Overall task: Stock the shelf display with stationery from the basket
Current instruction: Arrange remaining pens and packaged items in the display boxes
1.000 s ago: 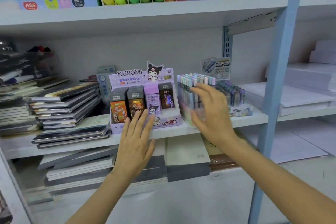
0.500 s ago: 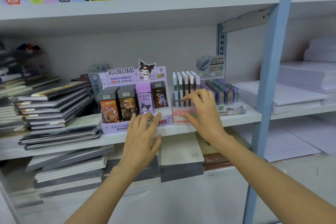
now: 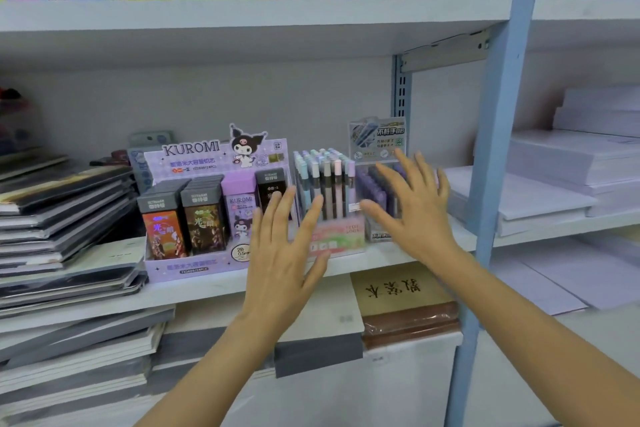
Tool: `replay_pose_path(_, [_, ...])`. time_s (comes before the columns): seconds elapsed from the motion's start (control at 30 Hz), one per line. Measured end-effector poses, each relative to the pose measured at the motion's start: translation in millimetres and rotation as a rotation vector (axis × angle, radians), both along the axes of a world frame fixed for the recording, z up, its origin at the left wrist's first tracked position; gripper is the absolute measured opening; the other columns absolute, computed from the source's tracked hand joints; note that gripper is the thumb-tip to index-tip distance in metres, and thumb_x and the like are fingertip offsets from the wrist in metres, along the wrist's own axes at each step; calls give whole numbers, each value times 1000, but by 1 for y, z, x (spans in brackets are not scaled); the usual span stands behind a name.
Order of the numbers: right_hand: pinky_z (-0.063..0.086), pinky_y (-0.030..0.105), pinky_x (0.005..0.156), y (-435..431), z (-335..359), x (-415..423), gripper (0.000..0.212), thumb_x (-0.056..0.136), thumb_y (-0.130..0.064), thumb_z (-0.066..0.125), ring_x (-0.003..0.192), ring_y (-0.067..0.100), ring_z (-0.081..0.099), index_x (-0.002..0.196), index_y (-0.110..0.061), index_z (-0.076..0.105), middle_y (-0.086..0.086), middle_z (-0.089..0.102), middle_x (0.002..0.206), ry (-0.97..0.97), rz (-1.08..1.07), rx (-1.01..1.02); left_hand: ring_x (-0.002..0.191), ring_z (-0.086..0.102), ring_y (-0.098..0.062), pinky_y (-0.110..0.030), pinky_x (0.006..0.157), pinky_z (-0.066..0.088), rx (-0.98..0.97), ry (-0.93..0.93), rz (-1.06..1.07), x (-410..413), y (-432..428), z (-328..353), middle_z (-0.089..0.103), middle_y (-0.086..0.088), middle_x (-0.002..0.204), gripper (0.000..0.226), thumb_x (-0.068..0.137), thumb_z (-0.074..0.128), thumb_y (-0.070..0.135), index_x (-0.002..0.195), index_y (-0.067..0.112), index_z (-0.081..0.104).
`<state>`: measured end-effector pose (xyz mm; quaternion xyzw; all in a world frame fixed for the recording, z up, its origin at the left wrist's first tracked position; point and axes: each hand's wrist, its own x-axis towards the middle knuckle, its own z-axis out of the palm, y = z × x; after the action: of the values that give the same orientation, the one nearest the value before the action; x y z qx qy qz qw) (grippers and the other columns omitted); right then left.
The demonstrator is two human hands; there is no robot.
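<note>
Both hands spread, gripping nothing: left hand (image 3: pixel 284 253) and right hand (image 3: pixel 415 211) flank the pen box (image 3: pixel 329 204). Box judged light, top-heavy; grip low at its base

Overhead: I see open height between the display tops and the upper shelf (image 3: pixel 242 21).
Left: the notebook stack (image 3: pixel 62 218) crowds the Kuromi lead box (image 3: pixel 194 269).
Middle: the pencil display (image 3: pixel 325 180) stands just beside that box and the purple lead display (image 3: pixel 377 139).
Right: the blue upright (image 3: pixel 491 149) bars the end.
Front: a bare strip runs along the middle shelf (image 3: pixel 194 291) edge.
</note>
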<state>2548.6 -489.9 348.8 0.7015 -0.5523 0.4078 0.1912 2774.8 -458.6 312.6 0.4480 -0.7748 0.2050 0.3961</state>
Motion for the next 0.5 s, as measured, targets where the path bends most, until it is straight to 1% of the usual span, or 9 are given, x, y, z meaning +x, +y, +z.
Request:
replay_pose_path(0.03, [8,52,118,-5,-1,-7,76,85,-75,20,148,24,17,142,-31,44,-1,29,157,28,-22,81,149,11,-28,-53,119,16,15,-1,8,-3,-3,2,12,-10,162,73,93,56,42,154,25,20])
replay_pose_path(0.1, [15,48,115,-13,-3,-15,79,85,-77,11,139,21,33,136,-31,51,-3,46,147,58,6,139,149,14,-27,-47,121,11,43,-6,22,-7,-8,2,13,-9,162,76,92,58,43,155,24,20])
replay_pose_path(0.13, [19,46,113,-15,-6,-18,78,87,-76,12,133,19,39,133,-30,54,-5,53,140,62,16,129,148,17,-27,-45,120,10,51,-9,27,-7,-10,1,15,-9,161,76,91,60,41,154,23,21])
replay_pose_path(0.2, [24,43,109,-17,-10,-20,70,90,-72,18,125,17,44,129,-29,56,-7,57,130,65,23,90,145,24,-27,-43,119,14,53,-13,30,-8,-13,0,21,-10,159,77,90,64,36,154,21,23])
replay_pose_path(0.3, [23,43,111,-13,-13,-24,66,91,-68,20,126,14,43,130,-29,56,-9,55,131,81,62,77,141,30,-29,-49,116,26,47,-17,20,-8,-15,0,28,-11,156,77,87,70,31,152,18,30])
replay_pose_path(0.37, [17,40,114,-9,-9,-27,69,90,-69,17,132,13,39,132,-29,54,-9,53,135,64,121,109,141,30,-29,-53,113,31,32,-11,-1,-7,-15,4,29,-11,155,74,88,66,35,151,16,31])
replay_pose_path(0.43, [8,39,118,-8,3,-29,72,90,-68,13,140,12,30,138,-28,50,-6,45,147,28,173,130,145,25,-27,-51,115,27,-1,-10,-12,-6,-17,15,26,-10,157,71,93,54,42,153,14,26])
replay_pose_path(0.5, [6,40,121,-9,21,-25,68,94,-63,14,146,8,19,146,-28,40,-7,31,156,21,242,70,149,13,-22,-44,120,15,-18,-8,-19,-7,-22,32,19,-6,161,71,96,40,47,155,15,19])
